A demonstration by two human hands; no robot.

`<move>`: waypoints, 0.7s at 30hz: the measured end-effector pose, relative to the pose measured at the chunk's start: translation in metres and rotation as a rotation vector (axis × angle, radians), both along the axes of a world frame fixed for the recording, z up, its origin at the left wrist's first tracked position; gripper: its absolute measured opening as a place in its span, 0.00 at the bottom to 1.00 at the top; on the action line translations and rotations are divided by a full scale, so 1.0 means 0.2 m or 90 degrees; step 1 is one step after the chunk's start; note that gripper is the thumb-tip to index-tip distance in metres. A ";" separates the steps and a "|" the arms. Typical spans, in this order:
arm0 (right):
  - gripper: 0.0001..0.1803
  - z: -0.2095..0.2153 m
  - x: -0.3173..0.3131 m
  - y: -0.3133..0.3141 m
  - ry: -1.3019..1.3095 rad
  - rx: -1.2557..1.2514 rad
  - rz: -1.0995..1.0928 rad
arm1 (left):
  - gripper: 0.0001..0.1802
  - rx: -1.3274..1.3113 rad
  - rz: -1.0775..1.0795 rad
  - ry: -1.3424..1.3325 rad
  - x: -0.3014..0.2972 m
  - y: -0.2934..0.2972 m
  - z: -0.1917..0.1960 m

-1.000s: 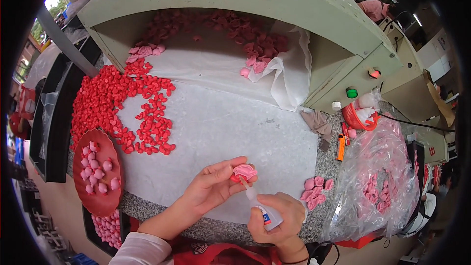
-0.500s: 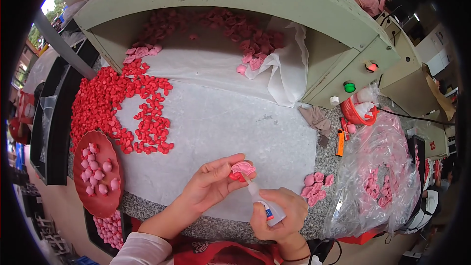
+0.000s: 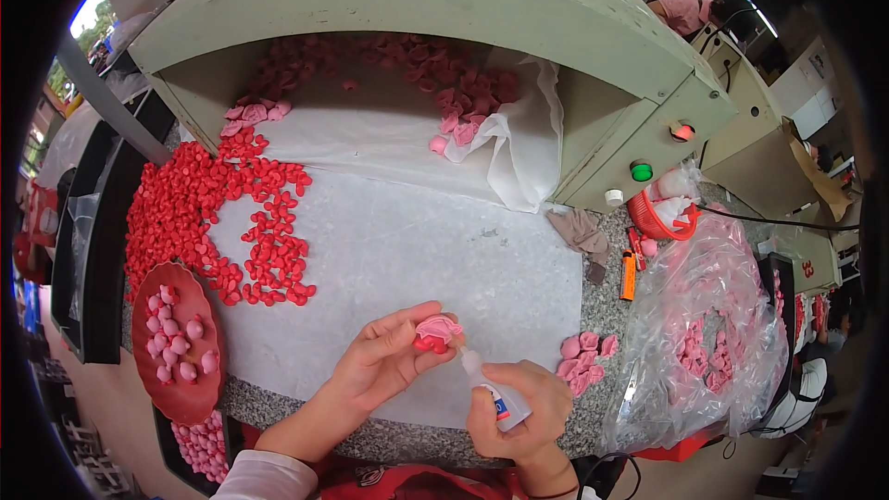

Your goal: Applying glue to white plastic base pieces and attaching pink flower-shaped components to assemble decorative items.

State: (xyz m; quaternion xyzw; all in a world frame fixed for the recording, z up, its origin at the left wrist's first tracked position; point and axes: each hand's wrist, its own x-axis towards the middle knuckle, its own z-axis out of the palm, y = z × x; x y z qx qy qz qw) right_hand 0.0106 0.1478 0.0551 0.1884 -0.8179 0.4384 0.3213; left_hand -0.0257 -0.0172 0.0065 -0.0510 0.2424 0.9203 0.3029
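My left hand (image 3: 381, 363) pinches a small moulded piece (image 3: 437, 330), wavy and pink on top with glossy red lobes below, between thumb and fingers. My right hand (image 3: 530, 412) is wrapped round a small translucent glue bottle (image 3: 509, 406) with a blue patch on its label. The bottle tilts up toward the left hand, its thin nozzle near the fingertips by the pink piece; whether it touches them I cannot tell. Right of the hands lies a small cluster of pink pieces (image 3: 581, 367). Both hands are above the front edge of the white sheet (image 3: 398, 241).
Red pieces (image 3: 176, 204) lie heaped at left, beside a red scalloped dish (image 3: 153, 389) of pink balls. A pale green machine housing (image 3: 417, 5) arches over the back, with pink pieces inside. At right are an orange lighter (image 3: 629, 276), a red basket (image 3: 639, 213) and a clear plastic bag (image 3: 639, 389).
The nozzle has drawn slightly away from the pink and red piece, which has turned a little in my left hand. The whole view has shifted slightly.
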 end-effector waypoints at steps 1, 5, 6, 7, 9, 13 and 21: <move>0.16 0.00 0.00 0.00 -0.001 -0.001 -0.001 | 0.21 -0.001 -0.001 -0.001 0.00 0.00 0.00; 0.16 -0.01 0.00 0.01 -0.004 -0.010 0.001 | 0.21 0.003 0.007 -0.008 -0.01 0.01 0.00; 0.16 -0.01 0.00 0.01 -0.003 -0.010 0.001 | 0.21 0.005 0.008 -0.010 -0.01 0.01 0.00; 0.16 -0.01 0.01 0.01 -0.005 -0.011 0.001 | 0.21 0.004 0.008 -0.011 -0.01 0.00 0.00; 0.13 -0.01 0.02 0.01 -0.050 -0.015 -0.009 | 0.21 0.010 0.022 -0.021 -0.01 0.00 -0.01; 0.13 0.00 0.00 0.01 -0.035 -0.022 -0.013 | 0.21 0.022 0.024 -0.029 -0.02 -0.01 -0.01; 0.15 0.00 -0.01 0.02 -0.018 -0.028 -0.010 | 0.20 0.034 0.028 -0.032 -0.02 -0.01 -0.01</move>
